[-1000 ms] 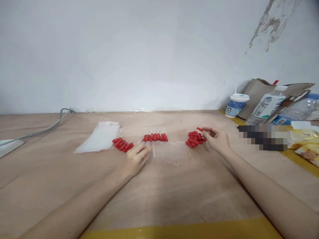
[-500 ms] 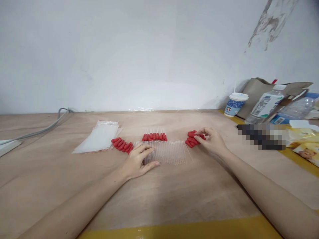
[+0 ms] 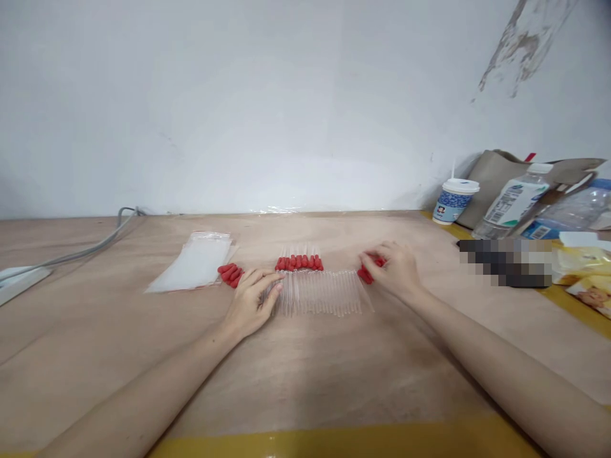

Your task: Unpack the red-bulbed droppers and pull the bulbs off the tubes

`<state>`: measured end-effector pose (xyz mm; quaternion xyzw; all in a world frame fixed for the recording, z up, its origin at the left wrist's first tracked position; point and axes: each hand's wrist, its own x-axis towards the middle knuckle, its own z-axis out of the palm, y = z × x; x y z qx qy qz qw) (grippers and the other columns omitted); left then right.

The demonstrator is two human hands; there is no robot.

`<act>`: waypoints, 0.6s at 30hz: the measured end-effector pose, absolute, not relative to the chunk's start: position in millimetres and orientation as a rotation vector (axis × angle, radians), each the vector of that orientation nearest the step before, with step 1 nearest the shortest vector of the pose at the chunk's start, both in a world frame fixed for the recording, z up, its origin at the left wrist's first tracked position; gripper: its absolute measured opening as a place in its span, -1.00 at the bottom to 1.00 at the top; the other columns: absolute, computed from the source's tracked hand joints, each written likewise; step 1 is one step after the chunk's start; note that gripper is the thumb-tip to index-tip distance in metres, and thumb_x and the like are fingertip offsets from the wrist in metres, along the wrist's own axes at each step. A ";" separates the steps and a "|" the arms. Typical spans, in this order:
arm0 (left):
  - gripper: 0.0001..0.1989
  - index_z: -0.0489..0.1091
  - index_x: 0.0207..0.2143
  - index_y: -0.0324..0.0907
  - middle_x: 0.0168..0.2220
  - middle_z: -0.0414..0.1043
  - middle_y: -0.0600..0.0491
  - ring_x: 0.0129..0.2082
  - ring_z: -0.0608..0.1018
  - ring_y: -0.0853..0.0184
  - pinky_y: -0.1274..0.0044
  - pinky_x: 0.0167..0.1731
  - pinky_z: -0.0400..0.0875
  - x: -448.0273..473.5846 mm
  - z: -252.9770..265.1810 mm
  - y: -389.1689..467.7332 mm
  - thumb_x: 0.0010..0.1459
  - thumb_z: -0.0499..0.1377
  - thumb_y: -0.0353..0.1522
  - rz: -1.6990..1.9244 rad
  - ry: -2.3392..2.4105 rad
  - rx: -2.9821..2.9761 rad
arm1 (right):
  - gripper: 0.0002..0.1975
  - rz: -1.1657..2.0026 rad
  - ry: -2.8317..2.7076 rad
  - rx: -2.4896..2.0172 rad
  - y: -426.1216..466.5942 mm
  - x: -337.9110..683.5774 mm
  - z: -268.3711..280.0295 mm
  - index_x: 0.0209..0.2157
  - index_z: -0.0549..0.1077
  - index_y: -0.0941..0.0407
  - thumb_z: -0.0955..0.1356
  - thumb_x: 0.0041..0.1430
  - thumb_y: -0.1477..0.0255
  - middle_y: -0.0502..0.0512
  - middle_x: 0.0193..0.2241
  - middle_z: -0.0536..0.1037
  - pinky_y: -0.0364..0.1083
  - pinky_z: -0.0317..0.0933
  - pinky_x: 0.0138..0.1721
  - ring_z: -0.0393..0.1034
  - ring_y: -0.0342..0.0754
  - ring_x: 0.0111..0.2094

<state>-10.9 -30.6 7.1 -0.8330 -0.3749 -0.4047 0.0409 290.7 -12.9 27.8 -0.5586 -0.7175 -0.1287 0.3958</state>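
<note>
A row of clear thin tubes (image 3: 324, 294) lies side by side on the table in front of me. My left hand (image 3: 252, 302) rests over the left end of this row, fingers stretched out and thumb apart. Beside its knuckles lies a small group of red dropper bulbs (image 3: 230, 275), partly covered by the hand. Behind the row, more clear tubes carry red bulbs (image 3: 299, 262) on their near ends. At the right end, my right hand (image 3: 392, 268) closes its thumb and fingers around red dropper bulbs (image 3: 365, 275). Its fingertips are slightly blurred, and the hand hides part of that pile.
Clear plastic bags (image 3: 191, 264) are stacked at the left. A grey cable (image 3: 102, 243) runs to a white power strip (image 3: 21, 284). A paper cup (image 3: 454, 202), a bottle (image 3: 518, 200), a grey bag (image 3: 480, 184) and a yellow packet (image 3: 592, 286) stand at the right.
My left hand has shifted left, its thumb drawing in towards the fingers and uncovering more tubes. My right hand has moved slightly left over the red bulbs, covering more of them.
</note>
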 end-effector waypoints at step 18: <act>-0.85 0.42 -0.26 -0.20 -0.27 0.39 -0.02 -0.24 0.39 0.29 0.39 -0.21 0.29 -11.2 3.5 -27.9 0.12 0.09 -0.42 -1.254 -1.082 -2.546 | -0.64 -0.191 -2.046 -1.784 9.7 199.5 19.0 -0.48 0.52 0.12 0.20 0.15 0.23 0.17 -0.44 0.53 -0.02 -0.02 -0.26 0.34 0.03 -0.32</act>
